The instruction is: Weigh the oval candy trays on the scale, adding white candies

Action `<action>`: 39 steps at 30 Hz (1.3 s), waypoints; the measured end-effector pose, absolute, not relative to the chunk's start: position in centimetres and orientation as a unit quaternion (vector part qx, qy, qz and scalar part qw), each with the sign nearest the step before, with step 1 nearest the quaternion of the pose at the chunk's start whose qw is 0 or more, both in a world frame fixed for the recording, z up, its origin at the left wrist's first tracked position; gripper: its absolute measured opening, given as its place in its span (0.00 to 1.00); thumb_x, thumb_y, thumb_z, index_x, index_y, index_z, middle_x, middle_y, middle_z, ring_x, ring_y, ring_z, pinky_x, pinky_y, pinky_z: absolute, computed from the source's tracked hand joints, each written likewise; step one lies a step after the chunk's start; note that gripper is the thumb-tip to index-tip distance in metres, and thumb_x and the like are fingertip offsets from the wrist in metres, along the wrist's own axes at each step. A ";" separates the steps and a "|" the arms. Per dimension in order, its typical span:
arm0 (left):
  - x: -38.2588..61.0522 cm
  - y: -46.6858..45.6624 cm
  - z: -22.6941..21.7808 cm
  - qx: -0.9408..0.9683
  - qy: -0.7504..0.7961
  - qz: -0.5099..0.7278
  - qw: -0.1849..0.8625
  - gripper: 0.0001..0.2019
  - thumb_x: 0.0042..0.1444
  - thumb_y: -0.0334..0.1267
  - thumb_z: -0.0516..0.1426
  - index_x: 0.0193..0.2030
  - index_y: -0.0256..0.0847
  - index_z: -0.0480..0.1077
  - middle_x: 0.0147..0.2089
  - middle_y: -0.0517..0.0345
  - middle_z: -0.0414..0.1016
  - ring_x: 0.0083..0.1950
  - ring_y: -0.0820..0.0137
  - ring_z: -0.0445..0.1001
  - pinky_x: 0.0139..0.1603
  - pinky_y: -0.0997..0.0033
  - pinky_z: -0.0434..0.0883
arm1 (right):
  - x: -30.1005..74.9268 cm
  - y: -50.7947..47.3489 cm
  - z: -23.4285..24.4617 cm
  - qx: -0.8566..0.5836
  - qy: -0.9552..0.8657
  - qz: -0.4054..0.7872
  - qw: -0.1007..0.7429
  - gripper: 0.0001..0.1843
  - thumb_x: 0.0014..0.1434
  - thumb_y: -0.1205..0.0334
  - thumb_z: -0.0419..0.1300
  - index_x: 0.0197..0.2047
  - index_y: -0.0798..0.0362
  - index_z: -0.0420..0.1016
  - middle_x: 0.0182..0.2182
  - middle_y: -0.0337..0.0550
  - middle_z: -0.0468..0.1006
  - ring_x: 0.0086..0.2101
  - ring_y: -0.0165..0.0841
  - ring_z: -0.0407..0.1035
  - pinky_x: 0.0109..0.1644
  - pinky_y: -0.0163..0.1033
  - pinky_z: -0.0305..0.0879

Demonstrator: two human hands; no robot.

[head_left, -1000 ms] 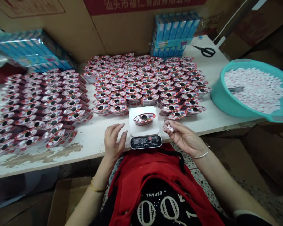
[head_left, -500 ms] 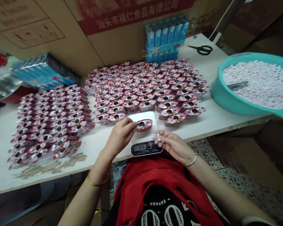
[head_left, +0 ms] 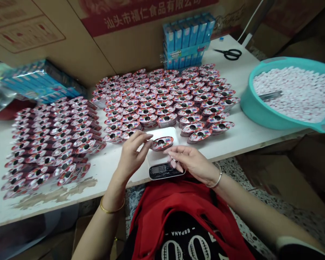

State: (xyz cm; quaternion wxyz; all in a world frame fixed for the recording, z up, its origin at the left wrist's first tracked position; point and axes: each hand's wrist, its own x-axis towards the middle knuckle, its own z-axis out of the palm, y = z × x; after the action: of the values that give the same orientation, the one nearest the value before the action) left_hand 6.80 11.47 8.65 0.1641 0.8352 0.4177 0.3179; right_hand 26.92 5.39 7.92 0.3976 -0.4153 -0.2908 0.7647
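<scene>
Head view shows left hand pinching the oval candy tin on the digital scale; right hand is half-curled just beside the tin, and I cannot tell its grip.

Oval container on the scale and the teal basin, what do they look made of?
Oval container: likely thin moulded plastic under a glossy printed film or foil lid, judging by the sheen and flat flanged rim. Teal basin: likely moulded plastic, smooth semi-matte, uniform colour, thick rolled rim.

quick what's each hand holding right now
Left hand: pinching the oval container's end on the scale.
Right hand: curled beside it; what it holds cannot be told.
</scene>
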 end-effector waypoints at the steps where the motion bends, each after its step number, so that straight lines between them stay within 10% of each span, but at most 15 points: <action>1: 6.3 11.3 8.6 0.830 0.425 0.323 0.160 0.07 0.62 0.35 0.54 0.44 0.39 0.71 0.39 0.55 0.73 0.40 0.73 0.71 0.40 0.72 0.69 | 26.8 6.1 8.3 -0.416 -0.317 0.758 0.390 0.11 0.57 0.57 0.63 0.37 0.57 0.76 0.27 0.39 0.73 0.21 0.20 0.60 0.21 0.27 0.55; 10: 3.2 8.9 6.9 0.800 0.471 0.317 0.191 0.08 0.62 0.37 0.54 0.44 0.39 0.71 0.39 0.54 0.73 0.40 0.73 0.72 0.40 0.73 0.69 | 26.5 9.6 10.5 -0.447 -0.351 0.746 0.348 0.20 0.59 0.66 0.60 0.55 0.58 0.69 0.26 0.38 0.73 0.22 0.23 0.63 0.20 0.28 0.54; 17: 7.3 10.0 6.0 0.867 0.426 0.226 0.129 0.29 0.57 0.48 0.58 0.62 0.39 0.59 0.54 0.45 0.69 0.53 0.60 0.67 0.50 0.58 0.67 | 27.7 7.3 10.2 -0.432 -0.287 0.766 0.380 0.17 0.53 0.58 0.67 0.46 0.54 0.76 0.29 0.39 0.71 0.24 0.21 0.59 0.23 0.27 0.53; 27: -2.8 10.1 8.4 0.831 0.494 0.210 0.145 0.20 0.59 0.38 0.56 0.58 0.46 0.62 0.52 0.51 0.71 0.52 0.64 0.70 0.50 0.62 0.69 | 29.3 3.8 8.8 -0.470 -0.236 0.763 0.377 0.15 0.55 0.55 0.67 0.45 0.51 0.78 0.32 0.41 0.70 0.26 0.23 0.57 0.25 0.26 0.54; 39: -9.0 10.8 3.1 0.708 0.653 0.246 -0.105 0.20 0.56 0.47 0.58 0.52 0.42 0.65 0.52 0.45 0.69 0.55 0.57 0.66 0.55 0.55 0.61 | 26.6 3.3 8.1 -0.461 -0.218 0.789 0.344 0.14 0.54 0.55 0.67 0.42 0.52 0.80 0.34 0.42 0.73 0.29 0.25 0.63 0.28 0.26 0.62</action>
State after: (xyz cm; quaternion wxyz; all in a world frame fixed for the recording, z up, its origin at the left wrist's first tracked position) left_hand -9.00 10.80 3.08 -0.1052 0.7084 0.6533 0.2455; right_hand 26.61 3.27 8.12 0.3437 -0.4607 -0.2179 0.7888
